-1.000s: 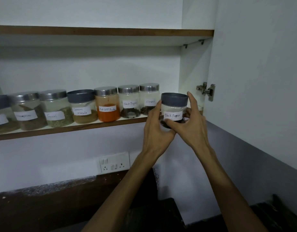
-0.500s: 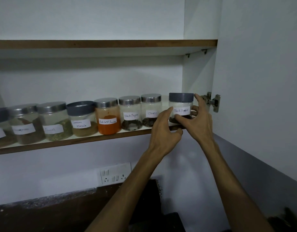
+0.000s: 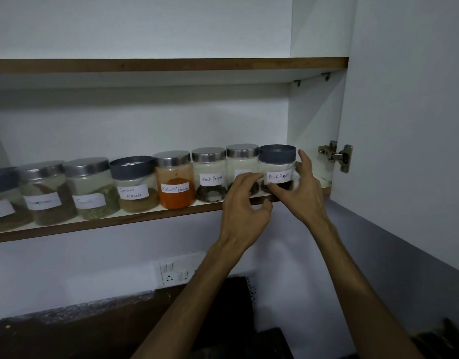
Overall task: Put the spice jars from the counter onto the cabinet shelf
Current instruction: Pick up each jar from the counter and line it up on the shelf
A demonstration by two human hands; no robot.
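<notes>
A black pepper jar [image 3: 278,165] with a dark grey lid stands at the right end of the cabinet shelf [image 3: 145,216], right beside a steel-lidded jar [image 3: 242,158]. My right hand [image 3: 300,195] holds it, thumb across its lower front and fingers at its right side, index finger raised. My left hand [image 3: 245,203] hovers in front of the steel-lidded jar with loosely curled fingers, the fingertips near the black pepper jar's lower left. Several more labelled jars line the shelf to the left, among them red chilli powder [image 3: 174,185] and garam masala [image 3: 134,185].
The open cabinet door [image 3: 404,125] stands close on the right, its hinge [image 3: 337,155] just beyond my right hand. An upper shelf [image 3: 171,64] runs above. A wall socket plate [image 3: 180,269] sits below the shelf, over a dark counter backsplash.
The black pepper jar went from held in front of the shelf edge to standing on the shelf, then slid back and left against the neighbouring jar. Both hands followed it.
</notes>
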